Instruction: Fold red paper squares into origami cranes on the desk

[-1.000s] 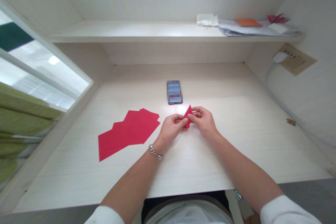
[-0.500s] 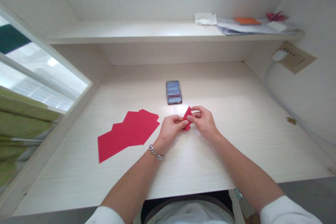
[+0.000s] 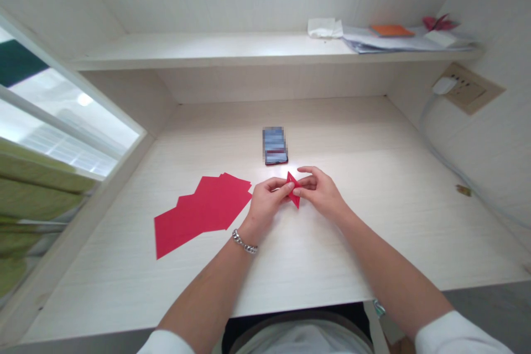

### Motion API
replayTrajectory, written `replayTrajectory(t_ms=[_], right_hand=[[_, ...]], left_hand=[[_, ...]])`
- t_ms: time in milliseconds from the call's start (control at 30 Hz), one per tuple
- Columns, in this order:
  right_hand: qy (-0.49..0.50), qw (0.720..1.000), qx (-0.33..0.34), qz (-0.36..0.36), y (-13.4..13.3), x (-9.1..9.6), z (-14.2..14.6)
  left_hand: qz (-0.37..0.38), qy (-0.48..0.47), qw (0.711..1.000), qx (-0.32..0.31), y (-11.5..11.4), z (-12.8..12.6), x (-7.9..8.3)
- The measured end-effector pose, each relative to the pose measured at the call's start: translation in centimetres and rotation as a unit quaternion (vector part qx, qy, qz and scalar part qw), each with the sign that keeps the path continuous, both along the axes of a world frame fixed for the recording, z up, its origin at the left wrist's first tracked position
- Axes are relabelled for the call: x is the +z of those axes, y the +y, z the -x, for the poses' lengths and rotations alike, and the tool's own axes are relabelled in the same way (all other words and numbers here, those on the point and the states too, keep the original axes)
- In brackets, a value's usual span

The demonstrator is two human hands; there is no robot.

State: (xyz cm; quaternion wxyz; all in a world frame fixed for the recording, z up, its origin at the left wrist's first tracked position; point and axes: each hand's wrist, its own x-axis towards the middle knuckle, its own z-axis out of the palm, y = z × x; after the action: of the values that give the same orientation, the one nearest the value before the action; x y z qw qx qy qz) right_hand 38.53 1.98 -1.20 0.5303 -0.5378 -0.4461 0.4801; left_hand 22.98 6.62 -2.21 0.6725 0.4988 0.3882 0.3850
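A small piece of folded red paper (image 3: 295,197), pointed at both ends, is held between my two hands just above the desk. My left hand (image 3: 269,199) pinches its left side, thumb on top. On its right side, my right hand (image 3: 321,192) grips it between thumb and fingers, with the index finger raised off the paper. The fingertips cover part of the folds. Left of my left hand lies a fanned group of flat red paper sheets (image 3: 203,207). Beyond my hands a phone (image 3: 274,145) rests face up, its screen blurred.
The pale desk (image 3: 340,127) has a shelf (image 3: 207,47) above its back, bearing papers (image 3: 360,42), an orange item (image 3: 392,30) and a pink-red folded paper (image 3: 440,23). A white plug (image 3: 443,86) sits in the right wall socket (image 3: 475,88), its cable trailing down.
The folded red paper has turned in my hands, its top point now leaning left and its lower point right. My right index finger has lifted away from it.
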Motion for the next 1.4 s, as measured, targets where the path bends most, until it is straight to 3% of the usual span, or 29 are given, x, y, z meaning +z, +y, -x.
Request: replayTrajectory(t_ms=[133, 267, 467, 633, 867, 1067, 1233, 1400], right_hand=[[0.043, 0.999, 0.022, 0.025, 0.2, -0.7, 0.2], [0.008, 1.0, -0.004, 0.013, 0.2, -0.8, 0.0], [-0.054, 0.998, -0.019, -0.032, 0.0, 0.1, -0.2], [-0.047, 0.997, -0.037, -0.056, -0.1, 0.3, 0.0], [-0.037, 0.997, -0.056, -0.045, 0.0, 0.3, -0.2], [-0.011, 0.999, -0.04, -0.027, 0.0, 0.4, -0.5], [0.037, 0.999, -0.031, 0.021, 0.0, 0.6, -0.5], [0.021, 0.998, -0.049, 0.033, 0.1, 0.6, -0.5]], left_hand=[[0.022, -0.052, 0.996, 0.062, 0.2, -0.1, 0.4], [0.029, -0.069, 0.996, 0.054, 0.2, 0.2, 1.1], [-0.008, 0.018, 1.0, 0.022, 0.1, 0.4, 1.3], [-0.009, -0.003, 0.999, 0.044, 0.1, 0.4, 1.2], [-0.014, -0.006, 1.0, 0.007, 0.5, 0.8, 1.3], [-0.06, 0.055, 0.997, 0.015, 0.4, 0.7, 1.4], [-0.056, 0.072, 0.996, 0.022, 0.4, 0.6, 0.7], [-0.08, 0.09, 0.992, 0.022, 0.5, 0.7, 0.3]])
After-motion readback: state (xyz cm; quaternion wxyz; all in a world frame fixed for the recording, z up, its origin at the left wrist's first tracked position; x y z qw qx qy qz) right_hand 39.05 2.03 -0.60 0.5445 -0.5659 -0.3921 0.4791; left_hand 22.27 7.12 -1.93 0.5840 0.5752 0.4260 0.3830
